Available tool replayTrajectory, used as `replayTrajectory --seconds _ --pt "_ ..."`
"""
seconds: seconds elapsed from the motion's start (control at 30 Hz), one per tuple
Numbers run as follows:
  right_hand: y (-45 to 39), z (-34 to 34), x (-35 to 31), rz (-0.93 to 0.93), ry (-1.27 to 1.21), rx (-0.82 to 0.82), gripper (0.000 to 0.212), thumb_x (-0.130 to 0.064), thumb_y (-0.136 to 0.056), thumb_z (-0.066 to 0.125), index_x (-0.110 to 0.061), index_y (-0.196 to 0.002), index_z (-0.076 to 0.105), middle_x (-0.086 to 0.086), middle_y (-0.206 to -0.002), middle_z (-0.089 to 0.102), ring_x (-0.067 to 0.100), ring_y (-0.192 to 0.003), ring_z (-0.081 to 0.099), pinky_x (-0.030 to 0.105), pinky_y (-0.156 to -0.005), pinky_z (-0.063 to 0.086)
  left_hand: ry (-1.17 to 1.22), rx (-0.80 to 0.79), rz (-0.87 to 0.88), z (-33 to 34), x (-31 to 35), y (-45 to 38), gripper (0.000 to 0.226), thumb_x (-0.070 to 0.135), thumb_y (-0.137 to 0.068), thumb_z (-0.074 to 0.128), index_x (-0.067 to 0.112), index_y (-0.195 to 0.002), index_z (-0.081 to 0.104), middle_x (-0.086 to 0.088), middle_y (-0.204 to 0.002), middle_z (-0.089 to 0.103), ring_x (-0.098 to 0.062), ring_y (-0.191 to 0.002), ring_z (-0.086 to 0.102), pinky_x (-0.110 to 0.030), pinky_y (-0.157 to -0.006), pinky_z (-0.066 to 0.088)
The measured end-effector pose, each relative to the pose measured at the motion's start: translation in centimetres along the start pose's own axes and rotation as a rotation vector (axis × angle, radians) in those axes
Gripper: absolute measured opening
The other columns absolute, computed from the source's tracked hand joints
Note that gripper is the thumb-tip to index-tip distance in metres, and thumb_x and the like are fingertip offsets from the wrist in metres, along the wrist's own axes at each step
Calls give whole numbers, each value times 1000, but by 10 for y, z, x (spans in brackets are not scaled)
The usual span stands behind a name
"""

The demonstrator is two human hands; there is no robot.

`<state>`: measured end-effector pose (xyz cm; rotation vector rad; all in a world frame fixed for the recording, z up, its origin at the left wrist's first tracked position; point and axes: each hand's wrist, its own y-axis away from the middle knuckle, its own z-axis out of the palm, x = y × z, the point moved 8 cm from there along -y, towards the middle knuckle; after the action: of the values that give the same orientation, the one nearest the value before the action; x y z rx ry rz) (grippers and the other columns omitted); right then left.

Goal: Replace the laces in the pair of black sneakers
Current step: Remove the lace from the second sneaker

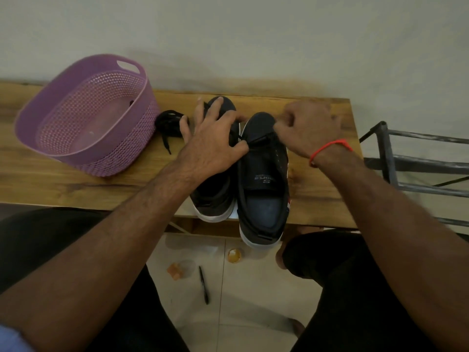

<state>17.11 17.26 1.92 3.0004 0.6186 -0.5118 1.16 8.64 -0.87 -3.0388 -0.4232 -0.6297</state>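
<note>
Head view, two black sneakers, two hands, one basket, one loose lace

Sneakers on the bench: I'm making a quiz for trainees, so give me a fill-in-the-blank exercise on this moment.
1. The basket left of the sneakers is ____ in colour.
2. The loose black lace lies between the basket and the ____ sneaker.
3. The red band sits on the ____ wrist.
4. A pen lies on the ____.

Missing words: purple; left; right; floor
</note>
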Motion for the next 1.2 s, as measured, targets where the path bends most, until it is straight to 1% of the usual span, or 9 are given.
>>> replayTrajectory --seconds 0.07,0.17,0.37,0.53,0.73,0.8,0.93,1.07,1.2 --pt "-6 -11 23 121 -13 58 22 -37 -90 50 -19 -88 61 6 -98 60 27 -102 50 52 -96 42 4 1 -1 0 -1 0 56 43 -88 66 42 -140 47 -3 -170 10 -30 -156 -9 -63 -120 -1" --pt "-11 -6 43 187 47 -2 38 -47 -89 52 -21 -116 56 10 -128 51 34 -122 43 55 -95 39 -1 3 -2 0 -2 0 56 43 -88 66 42 -140 47 -3 -170 11 -31 -156 -9 -64 -120 -1" --pt "5 31 -23 -217 76 -155 40 -48 -84 66 -31 -119 57 4 -159 22 36 -147 12 59 -115 21 -4 -2 -2 1 0 0 59 45 -88 65 42 -143 45 -3 -170 9 -31 -156 -9 -65 -120 0" --pt "17 43 -37 -245 87 -218 20 -39 -90 61 -28 -106 62 -3 -150 38 32 -141 22 57 -107 24 3 -1 -2 1 -1 1 58 45 -87 65 41 -141 46 -3 -170 11 -31 -156 -9 -65 -120 1" --pt "-5 -7 10 43 -158 74 18 -37 -79 51 -22 -70 53 1 -91 60 31 -100 56 53 -90 48 4 -5 -11 0 -2 1 57 44 -88 65 42 -142 45 -4 -170 9 -30 -156 -9 -64 -120 0" --pt "-9 -8 19 47 -96 87 13 -37 -84 53 -24 -86 58 2 -108 57 31 -114 51 54 -98 43 7 1 -8 0 -2 1 57 44 -88 66 41 -141 45 -4 -170 9 -31 -156 -9 -64 -120 1" --pt "0 24 -7 -134 24 -131 41 -48 -83 65 -32 -119 56 4 -153 30 35 -144 19 58 -112 25 -1 -2 -13 2 -2 -1 60 45 -88 65 41 -144 43 -4 -170 8 -31 -156 -9 -65 -120 0" --pt "15 49 -34 -262 153 -210 33 -48 -88 61 -28 -115 60 2 -156 27 35 -145 14 60 -111 21 -7 -2 -15 3 -2 -1 62 46 -87 65 41 -145 42 -4 -170 8 -30 -156 -9 -64 -120 0" --pt "6 29 -23 -198 37 -127 8 -37 -86 59 -29 -86 60 -4 -130 53 33 -132 37 55 -103 34 -10 -5 -19 2 -4 -1 62 45 -87 65 41 -144 42 -4 -170 8 -31 -156 -9 -64 -121 0"
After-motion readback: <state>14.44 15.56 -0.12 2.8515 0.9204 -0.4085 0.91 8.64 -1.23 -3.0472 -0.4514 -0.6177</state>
